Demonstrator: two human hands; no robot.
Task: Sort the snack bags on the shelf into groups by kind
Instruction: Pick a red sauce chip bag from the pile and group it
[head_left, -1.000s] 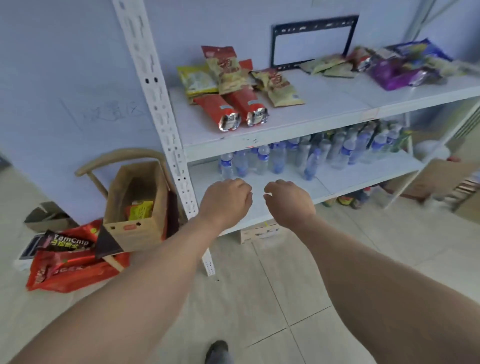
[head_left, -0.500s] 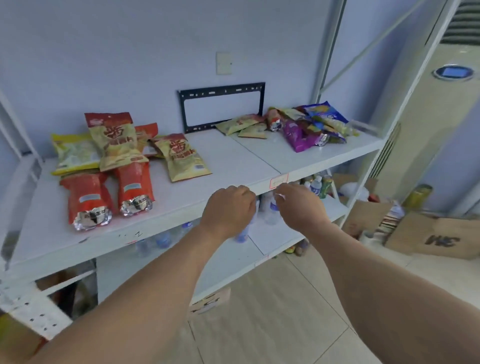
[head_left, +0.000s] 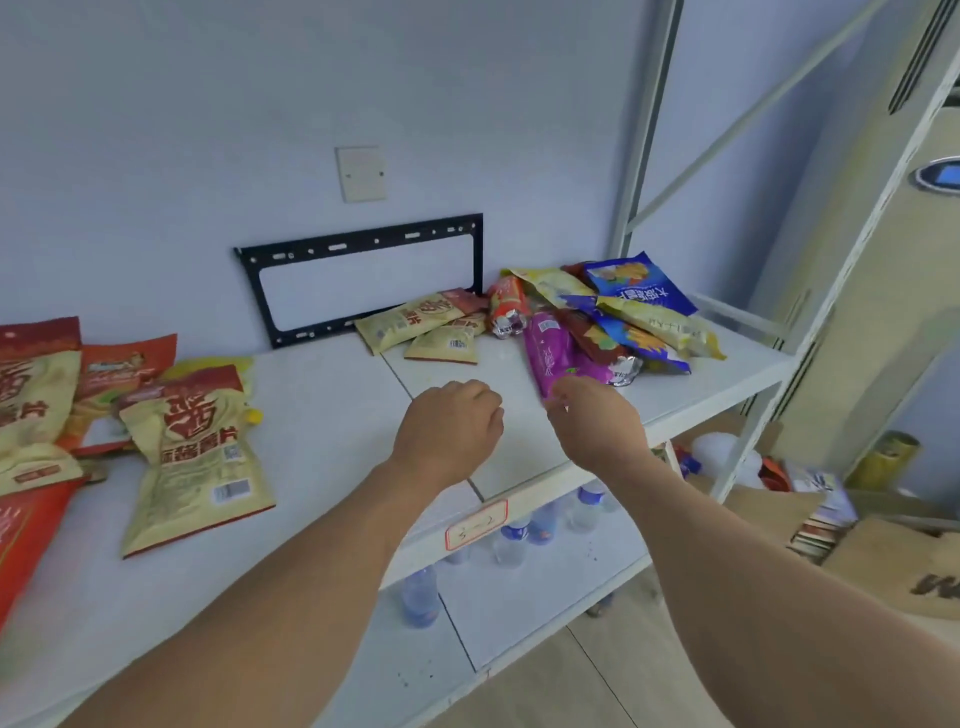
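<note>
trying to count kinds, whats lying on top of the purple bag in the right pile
A dark red bag with a silver end lies across the purple bag, with blue bags and a yellow one stacked beyond. The right hand covers its near end.

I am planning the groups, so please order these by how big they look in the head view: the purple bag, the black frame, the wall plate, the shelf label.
1. black frame
2. purple bag
3. wall plate and shelf label: they look alike, and the label is nearer the camera, so I do not rank them.

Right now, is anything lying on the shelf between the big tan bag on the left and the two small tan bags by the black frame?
No. In the head view, only bare white shelf separates the big tan bag from the small tan bags.
</note>
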